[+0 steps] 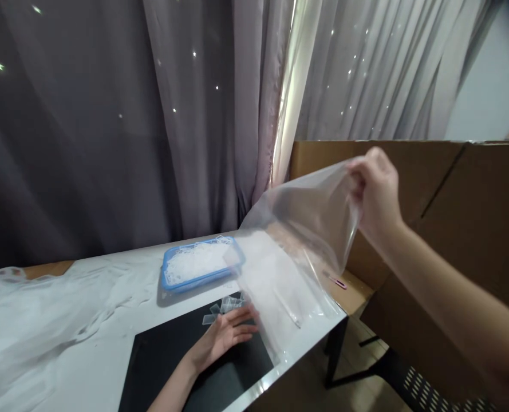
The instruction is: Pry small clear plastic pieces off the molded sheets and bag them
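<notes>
Clear plastic film (291, 269) | hangs from right hand (377, 186) | beside left hand (226, 336)

Cropped and covered
We lose the black rectangular mat (155, 360) below, partly behind the bare left hand (231, 332), and the crumpled whitish plastic heap (35, 326) leftward.

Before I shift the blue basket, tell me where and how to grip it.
Likely best: pinch the rim of the blue basket at its left short end, from the near left; that rim looks uncovered, while clear plastic overlaps the right end in view and the curtain hangs behind.
</notes>
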Demonstrator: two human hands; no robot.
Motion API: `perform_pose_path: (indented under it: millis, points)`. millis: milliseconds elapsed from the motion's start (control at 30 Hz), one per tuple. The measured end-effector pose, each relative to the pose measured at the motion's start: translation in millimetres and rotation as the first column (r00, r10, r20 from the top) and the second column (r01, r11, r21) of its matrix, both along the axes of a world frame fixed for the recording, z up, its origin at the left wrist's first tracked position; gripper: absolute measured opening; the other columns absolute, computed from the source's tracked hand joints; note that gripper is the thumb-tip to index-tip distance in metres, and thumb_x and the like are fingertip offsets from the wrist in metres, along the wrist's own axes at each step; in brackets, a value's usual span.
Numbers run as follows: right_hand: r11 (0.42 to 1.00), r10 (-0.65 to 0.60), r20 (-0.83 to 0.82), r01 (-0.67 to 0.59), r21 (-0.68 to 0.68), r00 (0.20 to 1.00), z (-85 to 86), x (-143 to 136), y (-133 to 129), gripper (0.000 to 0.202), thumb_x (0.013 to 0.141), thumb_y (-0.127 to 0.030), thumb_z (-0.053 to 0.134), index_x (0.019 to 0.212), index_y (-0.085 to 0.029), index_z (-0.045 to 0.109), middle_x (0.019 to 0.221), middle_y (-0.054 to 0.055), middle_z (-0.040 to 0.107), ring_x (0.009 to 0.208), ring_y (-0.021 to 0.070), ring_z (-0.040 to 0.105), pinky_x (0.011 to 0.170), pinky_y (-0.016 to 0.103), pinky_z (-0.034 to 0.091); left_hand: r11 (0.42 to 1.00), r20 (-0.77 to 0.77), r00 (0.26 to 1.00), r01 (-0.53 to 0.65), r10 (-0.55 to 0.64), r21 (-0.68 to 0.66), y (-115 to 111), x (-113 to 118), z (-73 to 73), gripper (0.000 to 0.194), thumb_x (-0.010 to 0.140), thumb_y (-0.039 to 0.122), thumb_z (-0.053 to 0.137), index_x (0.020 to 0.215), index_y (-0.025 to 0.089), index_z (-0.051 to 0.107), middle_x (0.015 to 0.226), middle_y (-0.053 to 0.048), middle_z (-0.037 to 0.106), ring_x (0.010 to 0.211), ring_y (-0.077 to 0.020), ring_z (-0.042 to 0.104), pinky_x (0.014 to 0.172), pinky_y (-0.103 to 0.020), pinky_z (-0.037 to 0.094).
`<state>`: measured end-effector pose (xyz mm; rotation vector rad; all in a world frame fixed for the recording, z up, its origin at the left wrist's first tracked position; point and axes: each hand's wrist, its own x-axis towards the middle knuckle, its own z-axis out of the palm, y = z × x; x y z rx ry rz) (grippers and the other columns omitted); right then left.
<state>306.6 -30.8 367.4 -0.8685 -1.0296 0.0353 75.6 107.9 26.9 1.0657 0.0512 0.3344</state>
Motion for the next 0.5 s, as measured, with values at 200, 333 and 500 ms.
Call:
perform_pose_path:
  millis: [200, 333, 500]
  points:
    - [0.989, -0.136, -0.394, 0.105, -0.1, 0.909, -135.4, -8.9, -18.5, 0.045, 0.071, -0.019, 0.07, 0.063, -0.021, 0.025, 0.052, -0.011, 0.026, 0.043, 0.0037, 0.022, 0.037, 0.016, 0.017, 0.965, -0.201, 0.949, -0.258, 0.243, -0.051, 3.4, -2.6, 0.2, 0.054, 0.071, 0.06, 0.073, 0.098, 0.014, 0.068, 0.103, -0.012, 0.067, 0.074, -0.0159, 0.066, 0.059, -0.023, 0.053]
    - [0.935, -0.353, -0.59, 0.303, -0.186, 0.726, -213.7, -5.7, -58.8, 0.048, 0.064, -0.024, 0.077, 0.06, -0.019, 0.029, 0.049, -0.011, 0.031, 0.043, 0.0032, 0.029, 0.038, 0.014, 0.024, 0.974, -0.353, 0.908, -0.202, 0.227, 0.105, 10.2, -6.7, -2.1, 0.047, 0.07, 0.054, 0.076, 0.087, 0.013, 0.062, 0.079, -0.003, 0.062, 0.056, -0.0108, 0.06, 0.04, -0.016, 0.04]
    - [0.755, -0.655, -0.54, 0.423, -0.502, 0.528, -293.3, -10.5, -143.6, 0.034, 0.063, -0.028, 0.079, 0.062, -0.021, 0.046, 0.048, -0.007, 0.043, 0.042, 0.0092, 0.044, 0.037, 0.019, 0.034, 0.978, -0.514, 0.856, 0.146, -0.05, 0.148, 8.1, -9.2, -6.2, 0.048, 0.056, 0.043, 0.087, 0.084, 0.009, 0.068, 0.071, -0.005, 0.065, 0.057, -0.0126, 0.06, 0.048, -0.021, 0.048]
